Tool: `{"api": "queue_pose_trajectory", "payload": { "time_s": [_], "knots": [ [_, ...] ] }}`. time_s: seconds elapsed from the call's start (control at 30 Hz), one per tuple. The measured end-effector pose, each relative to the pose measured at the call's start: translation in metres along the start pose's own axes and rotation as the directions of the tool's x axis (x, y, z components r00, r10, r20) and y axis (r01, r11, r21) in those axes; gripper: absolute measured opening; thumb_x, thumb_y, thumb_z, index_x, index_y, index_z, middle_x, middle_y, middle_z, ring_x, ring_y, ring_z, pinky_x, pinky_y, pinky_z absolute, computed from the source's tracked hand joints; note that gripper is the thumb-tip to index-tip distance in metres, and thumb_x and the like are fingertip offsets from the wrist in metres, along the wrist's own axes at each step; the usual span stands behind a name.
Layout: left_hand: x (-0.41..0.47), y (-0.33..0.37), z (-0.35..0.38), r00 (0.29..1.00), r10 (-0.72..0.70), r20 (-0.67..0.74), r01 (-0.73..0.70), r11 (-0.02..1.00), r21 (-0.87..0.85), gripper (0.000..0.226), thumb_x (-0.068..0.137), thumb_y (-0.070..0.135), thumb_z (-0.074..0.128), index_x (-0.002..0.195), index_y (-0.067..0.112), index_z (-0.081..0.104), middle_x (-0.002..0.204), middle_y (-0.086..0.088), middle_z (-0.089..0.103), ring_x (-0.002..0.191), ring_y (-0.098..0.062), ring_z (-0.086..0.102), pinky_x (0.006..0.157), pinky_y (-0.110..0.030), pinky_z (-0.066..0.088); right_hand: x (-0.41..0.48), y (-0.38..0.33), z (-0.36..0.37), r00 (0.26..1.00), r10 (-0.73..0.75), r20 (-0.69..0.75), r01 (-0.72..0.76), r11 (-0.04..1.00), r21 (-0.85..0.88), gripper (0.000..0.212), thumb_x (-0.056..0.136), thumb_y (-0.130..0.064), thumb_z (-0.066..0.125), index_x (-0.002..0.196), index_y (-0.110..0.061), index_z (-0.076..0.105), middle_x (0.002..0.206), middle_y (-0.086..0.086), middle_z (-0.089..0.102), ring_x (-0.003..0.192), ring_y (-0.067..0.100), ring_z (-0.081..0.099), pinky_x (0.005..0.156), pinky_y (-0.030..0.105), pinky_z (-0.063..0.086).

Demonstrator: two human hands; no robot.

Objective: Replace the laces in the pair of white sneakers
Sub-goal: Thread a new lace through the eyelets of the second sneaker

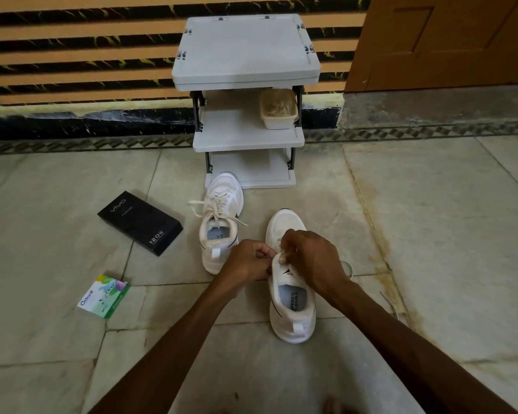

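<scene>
Two white sneakers stand on the floor, toes pointing away from me. The left sneaker (220, 222) is laced, its cream lace ends lying loose across it. The right sneaker (292, 297) sits closer to me. My left hand (247, 259) and my right hand (310, 258) meet over its tongue, fingers curled and pinching the cream lace (281, 253) near the top eyelets. Most of that lace is hidden under my hands. A loop of lace (348, 268) shows just right of my right hand.
A grey three-tier plastic rack (245, 135) stands against the striped wall, with a lidded tub (278, 110) on its middle shelf. A black phone box (140, 223) and a small green and white carton (103, 295) lie on the stone floor to the left. A wooden door (443, 40) is at back right.
</scene>
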State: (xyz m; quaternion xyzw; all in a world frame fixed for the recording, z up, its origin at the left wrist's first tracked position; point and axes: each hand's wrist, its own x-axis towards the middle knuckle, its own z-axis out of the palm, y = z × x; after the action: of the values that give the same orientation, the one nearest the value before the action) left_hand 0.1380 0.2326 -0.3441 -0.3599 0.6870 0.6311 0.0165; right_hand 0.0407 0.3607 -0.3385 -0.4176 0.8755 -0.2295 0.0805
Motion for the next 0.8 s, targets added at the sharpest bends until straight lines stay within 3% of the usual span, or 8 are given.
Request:
{"api": "queue_pose_trajectory", "payload": {
  "time_s": [0.17, 0.3, 0.4, 0.5, 0.57, 0.63, 0.7, 0.8],
  "knots": [
    [0.001, -0.011, 0.001, 0.999, 0.001, 0.036, 0.002, 0.996, -0.09, 0.01, 0.091, 0.018, 0.066, 0.084, 0.014, 0.071, 0.087, -0.011, 0.073, 0.081, -0.02, 0.068, 0.079, -0.035, 0.058, -0.001, -0.002, -0.008, 0.972, -0.235, 0.004, 0.235, 0.971, -0.044, 0.022, 0.077, -0.008, 0.072, 0.096, -0.02, 0.076, 0.102, 0.001, 0.07, 0.09, 0.025, 0.057, 0.072, 0.036, 0.047],
    [-0.003, -0.014, 0.001, 0.994, 0.022, -0.106, -0.034, 0.993, -0.113, 0.014, 0.094, 0.007, 0.056, 0.085, 0.01, 0.066, 0.082, -0.013, 0.07, 0.071, -0.017, 0.069, 0.069, -0.03, 0.058, -0.005, -0.002, -0.013, 0.966, -0.257, -0.004, 0.256, 0.963, -0.083, 0.021, 0.079, -0.007, 0.066, 0.092, -0.02, 0.075, 0.1, -0.001, 0.069, 0.088, 0.025, 0.053, 0.071, 0.039, 0.047],
    [-0.007, -0.008, -0.01, 0.933, 0.226, -0.28, -0.184, 0.968, 0.169, 0.013, 0.097, 0.007, 0.051, 0.087, 0.009, 0.06, 0.081, -0.011, 0.07, 0.071, -0.017, 0.069, 0.07, -0.029, 0.056, -0.004, -0.003, -0.015, 0.968, -0.248, 0.03, 0.25, 0.959, -0.134, 0.02, 0.08, -0.01, 0.065, 0.092, -0.024, 0.072, 0.099, -0.005, 0.067, 0.091, 0.023, 0.052, 0.073, 0.038, 0.045],
    [-0.01, 0.017, -0.035, 0.747, 0.507, -0.43, -0.32, 0.842, 0.435, 0.017, 0.099, 0.008, 0.047, 0.087, 0.006, 0.059, 0.08, 0.0, 0.065, 0.072, -0.001, 0.061, 0.071, -0.009, 0.043, -0.002, -0.003, -0.015, 0.97, -0.239, 0.043, 0.242, 0.957, -0.162, 0.021, 0.079, -0.012, 0.066, 0.093, -0.025, 0.071, 0.098, -0.006, 0.066, 0.093, 0.023, 0.051, 0.073, 0.036, 0.043],
    [-0.011, 0.039, -0.047, 0.71, 0.467, -0.527, -0.397, 0.884, 0.248, 0.013, 0.1, 0.009, 0.048, 0.091, 0.007, 0.057, 0.084, 0.002, 0.067, 0.076, -0.002, 0.066, 0.071, -0.011, 0.047, -0.002, -0.002, -0.014, 0.973, -0.229, 0.04, 0.232, 0.959, -0.164, 0.021, 0.08, -0.013, 0.067, 0.096, -0.026, 0.072, 0.1, -0.006, 0.067, 0.094, 0.023, 0.052, 0.073, 0.035, 0.043],
    [-0.015, 0.056, -0.045, 0.875, 0.263, -0.407, -0.393, 0.876, -0.279, 0.008, 0.101, 0.01, 0.046, 0.098, 0.007, 0.053, 0.089, -0.004, 0.072, 0.083, -0.016, 0.073, 0.073, -0.024, 0.057, -0.003, -0.003, -0.013, 0.977, -0.209, 0.034, 0.212, 0.962, -0.173, 0.022, 0.081, -0.016, 0.069, 0.1, -0.026, 0.072, 0.105, -0.005, 0.068, 0.096, 0.023, 0.053, 0.073, 0.033, 0.043],
    [-0.018, 0.062, -0.035, 0.955, 0.212, -0.206, -0.285, 0.85, -0.444, 0.009, 0.1, 0.007, 0.044, 0.098, 0.009, 0.053, 0.08, -0.003, 0.069, 0.072, -0.017, 0.07, 0.069, -0.029, 0.058, -0.005, -0.004, -0.014, 0.987, -0.159, 0.009, 0.158, 0.971, -0.178, 0.022, 0.081, -0.021, 0.072, 0.102, -0.027, 0.072, 0.107, -0.005, 0.068, 0.096, 0.021, 0.054, 0.072, 0.031, 0.042],
    [-0.017, 0.043, -0.022, 0.928, 0.368, -0.06, -0.337, 0.897, 0.286, 0.016, 0.098, 0.006, 0.043, 0.092, 0.013, 0.056, 0.075, -0.002, 0.062, 0.065, -0.013, 0.058, 0.062, -0.027, 0.048, -0.009, -0.005, -0.015, 0.998, 0.026, -0.049, -0.03, 0.997, -0.077, 0.026, 0.075, -0.035, 0.078, 0.097, -0.029, 0.067, 0.099, -0.007, 0.064, 0.088, 0.016, 0.054, 0.063, 0.025, 0.038]
  ]
}}
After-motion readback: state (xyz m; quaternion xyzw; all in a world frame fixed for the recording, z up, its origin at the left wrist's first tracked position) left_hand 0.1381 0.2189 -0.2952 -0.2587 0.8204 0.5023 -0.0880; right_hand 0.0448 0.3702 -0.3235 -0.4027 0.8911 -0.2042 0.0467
